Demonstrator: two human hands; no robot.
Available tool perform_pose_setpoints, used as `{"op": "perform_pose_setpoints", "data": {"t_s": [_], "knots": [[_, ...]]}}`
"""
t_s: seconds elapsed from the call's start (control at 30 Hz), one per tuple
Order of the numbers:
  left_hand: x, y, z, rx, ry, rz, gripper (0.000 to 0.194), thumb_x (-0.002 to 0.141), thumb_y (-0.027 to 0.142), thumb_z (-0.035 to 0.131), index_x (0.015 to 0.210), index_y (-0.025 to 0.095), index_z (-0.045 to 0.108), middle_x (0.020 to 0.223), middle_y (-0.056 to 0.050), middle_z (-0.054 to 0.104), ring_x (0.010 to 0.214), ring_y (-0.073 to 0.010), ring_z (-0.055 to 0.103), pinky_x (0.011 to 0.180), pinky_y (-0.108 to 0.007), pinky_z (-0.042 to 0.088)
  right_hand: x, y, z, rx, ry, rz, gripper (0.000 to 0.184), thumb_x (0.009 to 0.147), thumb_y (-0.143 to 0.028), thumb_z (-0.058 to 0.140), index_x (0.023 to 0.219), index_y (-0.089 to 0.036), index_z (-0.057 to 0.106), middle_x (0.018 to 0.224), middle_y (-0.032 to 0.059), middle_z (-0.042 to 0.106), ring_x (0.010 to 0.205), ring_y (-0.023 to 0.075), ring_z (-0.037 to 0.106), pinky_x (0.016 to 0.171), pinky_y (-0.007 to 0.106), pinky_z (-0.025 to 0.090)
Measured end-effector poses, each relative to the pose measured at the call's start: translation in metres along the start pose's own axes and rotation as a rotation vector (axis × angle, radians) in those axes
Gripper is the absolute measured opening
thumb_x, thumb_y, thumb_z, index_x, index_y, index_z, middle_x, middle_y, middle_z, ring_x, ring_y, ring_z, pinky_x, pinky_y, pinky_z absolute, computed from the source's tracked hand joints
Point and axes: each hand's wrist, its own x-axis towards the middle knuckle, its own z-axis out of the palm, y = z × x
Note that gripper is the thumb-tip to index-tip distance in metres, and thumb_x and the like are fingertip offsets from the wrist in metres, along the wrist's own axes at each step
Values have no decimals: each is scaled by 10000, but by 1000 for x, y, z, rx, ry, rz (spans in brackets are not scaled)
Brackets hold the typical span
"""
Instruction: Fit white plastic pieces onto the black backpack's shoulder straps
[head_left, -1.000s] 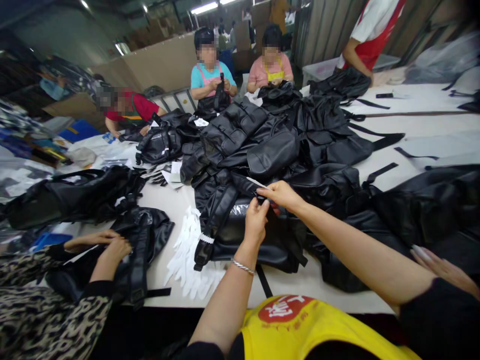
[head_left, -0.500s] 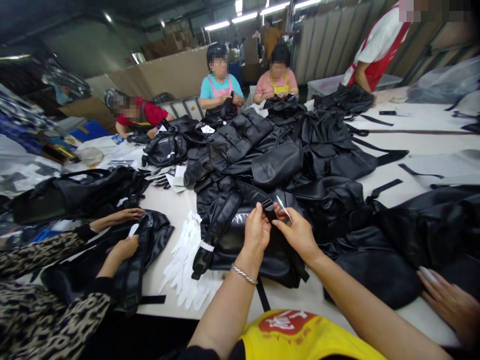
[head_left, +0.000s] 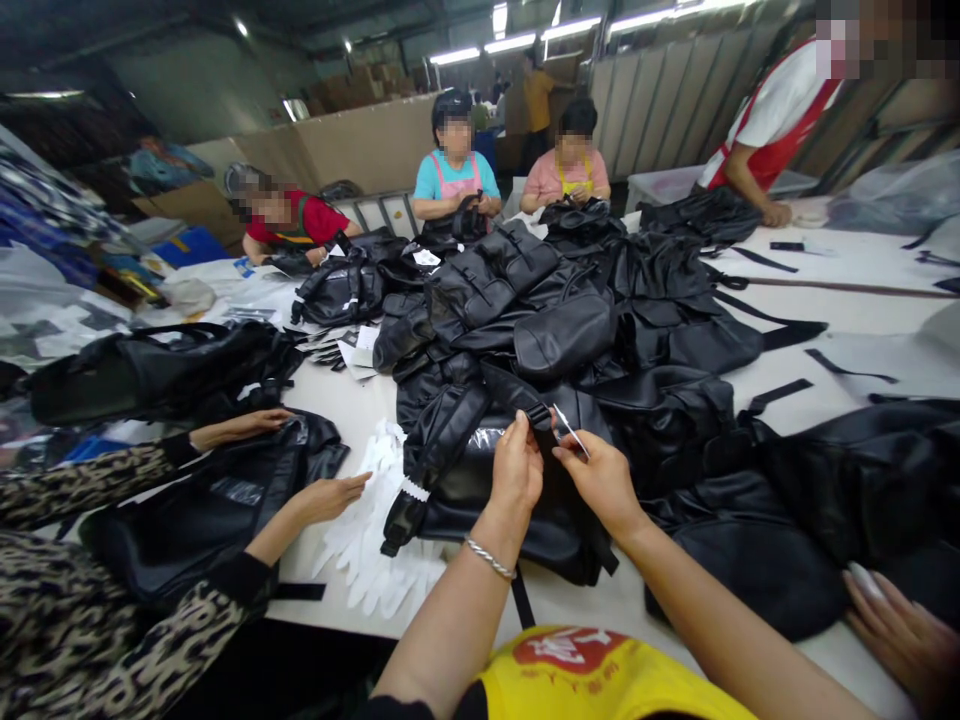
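Two narrow pinches, no open palm. Left hand (head_left: 516,468): thumb and fingers closed on a black webbing strap (head_left: 510,392), just beside its buckle (head_left: 538,415). Right hand (head_left: 604,485): thin pale slip (head_left: 570,432) between thumb and forefinger, tip close to the buckle; material too small to tell. Strap attached to a black faux-leather backpack (head_left: 510,530), flat on a white worktable (head_left: 322,600) near its edge, clear plastic film (head_left: 480,478) over the front. Main risks: slip dropped from so slight a grip, or bent against the buckle under force. Loose white gloves (head_left: 375,560) just beside the backpack, a co-worker's hand (head_left: 326,498) close by: possible knock if elbows spread. Heaped black bags (head_left: 562,340) behind, liable to slide onto the strap.
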Motion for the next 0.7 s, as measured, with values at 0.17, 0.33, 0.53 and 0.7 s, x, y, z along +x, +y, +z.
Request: {"op": "perform_pose_setpoints", "data": {"t_s": [0.17,0.33,0.53,0.7], "knots": [[1,4,2,-55,44,-127,319,779,375,533,827,67,605,838,-126,642,863,-214,599,872,-355,434,3,0,4,244,30,101,188,695,-310,577,786,-150,616,716,15,583,634,131,510,621,242,384],[1,3,1,-92,56,-170,282,776,342,540,836,75,610,853,-118,643,893,-195,589,888,-316,419,14,0,11,466,53,226,252,597,-310,648,743,-109,605,591,13,531,496,93,433,474,212,331],[1,3,-1,-116,91,-164,233,760,324,556,792,104,625,824,-66,647,820,-124,589,852,-235,413,28,-12,12,726,-13,279,349,536,-325,695,766,-90,578,500,-23,448,388,44,315,362,177,210],[-5,9,4,80,-57,-26,307,705,356,621,885,109,595,931,-101,626,927,-185,564,864,-296,411,29,-17,4,607,-97,241,333,599,-351,672,794,-100,571,509,-19,462,394,52,348,358,171,253]]}}
